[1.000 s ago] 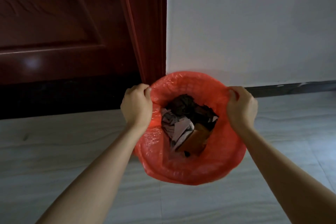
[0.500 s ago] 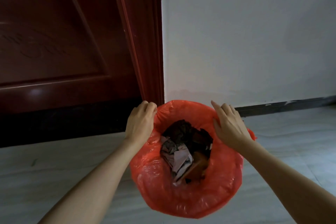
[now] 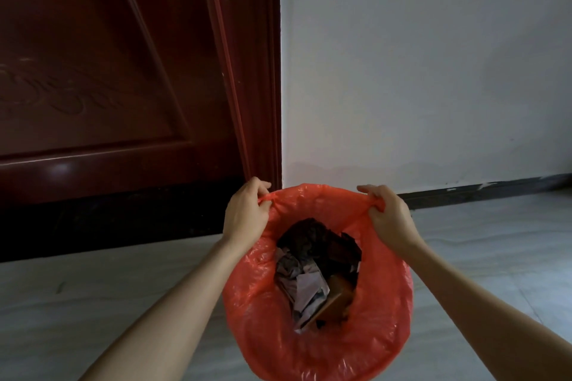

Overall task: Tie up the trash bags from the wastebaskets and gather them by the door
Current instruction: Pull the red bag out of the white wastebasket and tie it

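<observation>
Between the two hands, just above the pale floor (image 3: 93,303), hangs the red trash bag (image 3: 315,337) with its mouth stretched wide. The left hand (image 3: 246,213) pinches a bunched bit of the rim on the bag's left side; the right hand (image 3: 388,216) grips a gathered bit of the rim on the right. Inside the bag lie crumpled paper (image 3: 301,284), something dark and wadded (image 3: 312,235) and a brown cardboard piece (image 3: 335,300). The dark red door (image 3: 108,86) stands just behind, beside the white wall (image 3: 418,71).
</observation>
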### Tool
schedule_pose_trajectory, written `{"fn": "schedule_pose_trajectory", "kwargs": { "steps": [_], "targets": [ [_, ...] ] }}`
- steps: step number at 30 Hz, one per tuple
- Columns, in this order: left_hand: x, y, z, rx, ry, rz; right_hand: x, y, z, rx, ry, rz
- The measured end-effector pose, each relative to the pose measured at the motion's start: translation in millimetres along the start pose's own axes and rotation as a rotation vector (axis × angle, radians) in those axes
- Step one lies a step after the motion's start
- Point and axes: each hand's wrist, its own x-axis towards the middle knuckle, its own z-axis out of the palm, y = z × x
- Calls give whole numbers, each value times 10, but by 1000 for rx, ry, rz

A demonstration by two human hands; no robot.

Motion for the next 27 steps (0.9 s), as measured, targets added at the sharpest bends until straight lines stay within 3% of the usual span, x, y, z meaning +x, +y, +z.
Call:
{"fn": "schedule_pose_trajectory", "kwargs": {
  "steps": [11,15,18,22,24,27],
  "targets": [
    [39,7,173,-91,126,91,41,55,111,-299,132,-252],
    [77,0,155,-115,140,23,91,75,60,-432,152,-177],
    [89,43,73,101,38,6,148,43,-21,-558,59,3],
    [154,222,-61,475,-136,76,177,-11,-131,-543,-44,-22],
    [227,306,-84,423,-242,-11,183,-20,-157,-493,-118,-104],
    [309,379,-76,6,-374,-173,214,-63,-153,-255,-176,-131]
  ]
}}
